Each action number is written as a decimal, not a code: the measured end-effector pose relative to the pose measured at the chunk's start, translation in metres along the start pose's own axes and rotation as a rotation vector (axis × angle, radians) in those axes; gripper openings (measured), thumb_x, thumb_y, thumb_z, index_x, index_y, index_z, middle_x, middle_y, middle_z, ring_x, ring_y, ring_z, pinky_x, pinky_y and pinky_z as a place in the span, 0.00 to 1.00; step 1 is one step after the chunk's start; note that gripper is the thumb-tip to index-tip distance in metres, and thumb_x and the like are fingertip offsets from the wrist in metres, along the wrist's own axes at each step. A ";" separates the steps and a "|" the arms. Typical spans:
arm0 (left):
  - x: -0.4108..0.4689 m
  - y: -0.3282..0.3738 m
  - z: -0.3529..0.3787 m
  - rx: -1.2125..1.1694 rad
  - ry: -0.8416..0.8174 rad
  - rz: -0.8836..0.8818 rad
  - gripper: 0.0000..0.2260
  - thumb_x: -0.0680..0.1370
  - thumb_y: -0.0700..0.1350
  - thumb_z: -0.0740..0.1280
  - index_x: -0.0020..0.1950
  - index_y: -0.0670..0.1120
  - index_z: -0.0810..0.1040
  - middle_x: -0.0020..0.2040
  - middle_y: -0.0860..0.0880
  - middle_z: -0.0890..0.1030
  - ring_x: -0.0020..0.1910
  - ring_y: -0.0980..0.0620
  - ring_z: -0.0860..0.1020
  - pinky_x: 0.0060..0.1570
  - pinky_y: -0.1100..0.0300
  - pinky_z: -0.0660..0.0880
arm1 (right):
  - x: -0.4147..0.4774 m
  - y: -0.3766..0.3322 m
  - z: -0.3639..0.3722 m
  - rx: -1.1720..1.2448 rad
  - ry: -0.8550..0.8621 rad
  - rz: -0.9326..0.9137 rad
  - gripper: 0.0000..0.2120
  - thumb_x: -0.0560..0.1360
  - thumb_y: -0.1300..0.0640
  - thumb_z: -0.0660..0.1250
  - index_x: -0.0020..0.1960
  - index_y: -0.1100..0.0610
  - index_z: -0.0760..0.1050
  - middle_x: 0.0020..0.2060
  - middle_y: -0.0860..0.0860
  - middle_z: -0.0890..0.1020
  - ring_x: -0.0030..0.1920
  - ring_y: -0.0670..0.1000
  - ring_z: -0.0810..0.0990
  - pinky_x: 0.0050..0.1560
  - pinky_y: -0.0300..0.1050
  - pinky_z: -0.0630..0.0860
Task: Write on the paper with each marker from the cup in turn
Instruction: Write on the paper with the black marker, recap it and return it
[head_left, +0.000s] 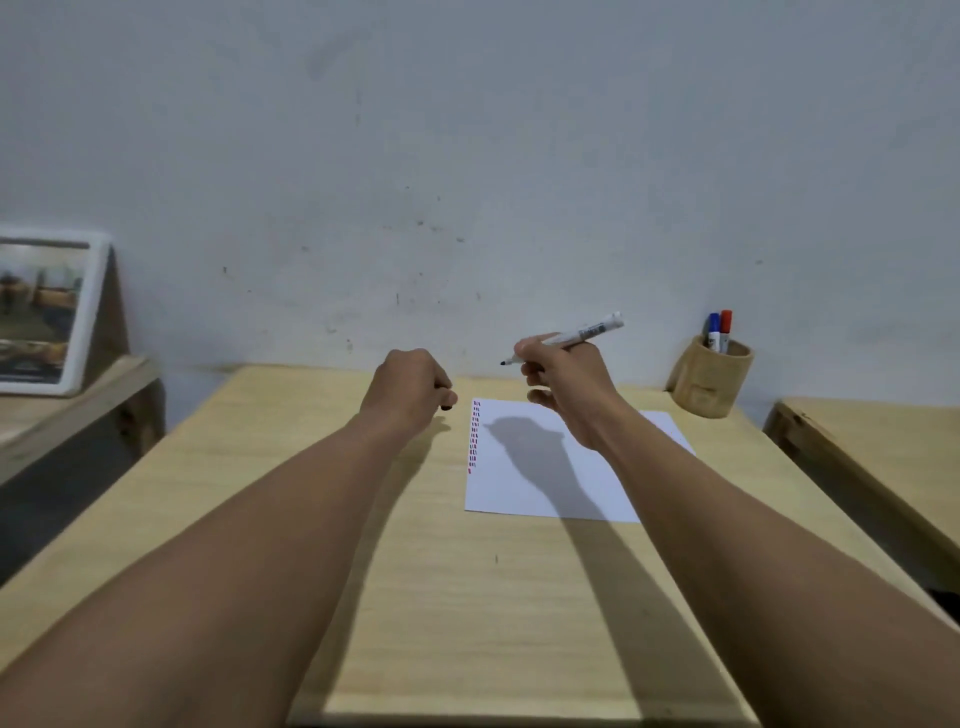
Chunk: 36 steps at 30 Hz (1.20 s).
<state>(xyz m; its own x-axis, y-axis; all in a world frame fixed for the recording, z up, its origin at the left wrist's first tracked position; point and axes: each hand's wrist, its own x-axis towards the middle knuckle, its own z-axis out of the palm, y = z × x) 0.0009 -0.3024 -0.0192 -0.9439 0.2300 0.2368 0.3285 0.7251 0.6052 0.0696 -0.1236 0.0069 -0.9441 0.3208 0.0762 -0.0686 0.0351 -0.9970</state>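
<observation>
A white sheet of paper (524, 483) lies on the wooden table (415, 597), with a column of short red and dark marks down its left edge. My right hand (563, 379) hovers above the paper's far edge and holds an uncapped black marker (582, 335), tip pointing left. My left hand (410, 389) is closed just left of the paper, with a small black cap (445, 408) showing at its fingertips. A wooden cup (709, 382) at the table's far right corner holds a blue marker (715, 332) and a red marker (725, 330).
A grey wall rises right behind the table. A framed picture (39, 312) leans on a lower wooden stand at the left. Another wooden table (883, 452) stands at the right, across a narrow gap.
</observation>
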 end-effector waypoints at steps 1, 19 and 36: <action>-0.002 -0.004 0.007 0.005 -0.010 0.006 0.06 0.72 0.37 0.72 0.39 0.46 0.87 0.39 0.47 0.85 0.39 0.49 0.82 0.40 0.62 0.78 | 0.000 0.007 0.003 -0.040 0.020 0.007 0.03 0.77 0.59 0.69 0.48 0.59 0.81 0.35 0.51 0.78 0.34 0.48 0.75 0.37 0.43 0.74; -0.046 -0.024 0.044 0.137 0.088 -0.053 0.18 0.82 0.50 0.61 0.69 0.46 0.76 0.59 0.48 0.83 0.61 0.41 0.78 0.54 0.52 0.73 | -0.032 0.080 0.031 -0.372 0.117 0.024 0.10 0.70 0.52 0.69 0.39 0.58 0.76 0.32 0.50 0.82 0.33 0.50 0.78 0.36 0.44 0.72; -0.057 -0.045 0.060 0.315 -0.063 0.095 0.18 0.83 0.47 0.52 0.67 0.45 0.75 0.59 0.46 0.78 0.65 0.44 0.71 0.65 0.46 0.65 | -0.035 0.085 0.033 -0.583 0.091 -0.069 0.11 0.75 0.54 0.69 0.36 0.57 0.76 0.30 0.46 0.80 0.33 0.46 0.78 0.31 0.41 0.72</action>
<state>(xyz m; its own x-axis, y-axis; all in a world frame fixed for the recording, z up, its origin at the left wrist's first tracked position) 0.0377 -0.3094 -0.1057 -0.9131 0.3388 0.2270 0.3980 0.8614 0.3156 0.0863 -0.1634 -0.0814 -0.9104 0.3787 0.1668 0.0846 0.5648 -0.8209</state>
